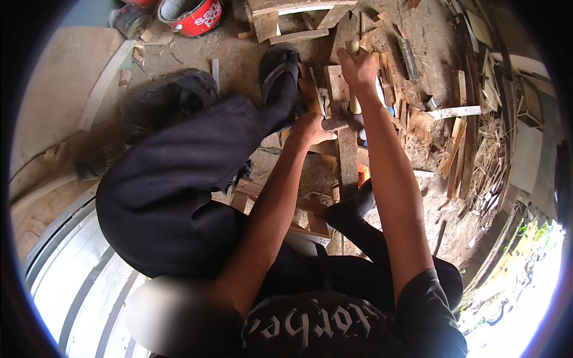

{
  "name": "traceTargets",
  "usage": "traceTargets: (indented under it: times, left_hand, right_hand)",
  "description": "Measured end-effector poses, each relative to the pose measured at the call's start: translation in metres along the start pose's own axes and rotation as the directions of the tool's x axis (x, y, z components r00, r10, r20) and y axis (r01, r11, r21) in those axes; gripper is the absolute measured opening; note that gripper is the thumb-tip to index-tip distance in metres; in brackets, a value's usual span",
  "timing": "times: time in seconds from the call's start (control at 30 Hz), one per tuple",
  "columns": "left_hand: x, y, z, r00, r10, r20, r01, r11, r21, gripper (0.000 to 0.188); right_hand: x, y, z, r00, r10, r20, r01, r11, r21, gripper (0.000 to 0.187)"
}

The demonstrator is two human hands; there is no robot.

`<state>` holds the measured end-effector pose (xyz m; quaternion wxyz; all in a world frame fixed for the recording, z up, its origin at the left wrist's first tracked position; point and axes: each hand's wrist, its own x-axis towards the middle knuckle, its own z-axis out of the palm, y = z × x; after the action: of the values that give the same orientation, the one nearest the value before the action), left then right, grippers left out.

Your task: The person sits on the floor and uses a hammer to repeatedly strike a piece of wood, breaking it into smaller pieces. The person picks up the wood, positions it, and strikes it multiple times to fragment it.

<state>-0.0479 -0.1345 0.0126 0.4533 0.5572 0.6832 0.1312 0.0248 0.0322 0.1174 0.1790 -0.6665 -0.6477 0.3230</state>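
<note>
My right hand (360, 70) is closed round the pale wooden handle of what looks like a hammer (354, 106). The handle's lower end meets a dark piece over an upright wooden board (348, 161). To its left, my left hand (308, 130) is closed with the thumb stretched toward the board. Out of its grip sticks a short brown cylinder (335, 124), lying crosswise over the board. Whether cylinder and handle are one tool, I cannot tell. My left foot in a dark sandal (280, 74) rests beyond the left hand; my other foot (352, 206) is beside the board's near end.
Wood offcuts (456, 149) and splinters litter the ground at the right. A wooden stool-like frame (298, 21) stands at the far side. A red bucket (194, 18), a can (132, 21) and a black plastic bag (173, 98) are at the left.
</note>
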Motion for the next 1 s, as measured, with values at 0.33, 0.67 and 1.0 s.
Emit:
traceTargets:
  times: [0.33, 0.67, 1.0]
  left_hand:
    - [0.011, 0.022, -0.003, 0.977, -0.159, 0.143, 0.13, 0.972, 0.194, 0.084]
    - [0.002, 0.025, 0.011, 0.983, -0.165, 0.084, 0.147, 0.971, 0.19, 0.056]
    - [-0.033, 0.021, 0.012, 0.98, -0.039, -0.197, 0.076, 0.981, 0.181, 0.061]
  right_hand:
    - [-0.017, 0.015, -0.011, 0.997, 0.023, 0.071, -0.041, 0.963, 0.265, 0.04]
    - [-0.046, 0.028, -0.023, 0.995, 0.066, 0.081, -0.084, 0.966, 0.243, 0.048]
    - [-0.039, 0.016, -0.029, 0.968, 0.101, 0.232, -0.177, 0.925, 0.335, 0.103]
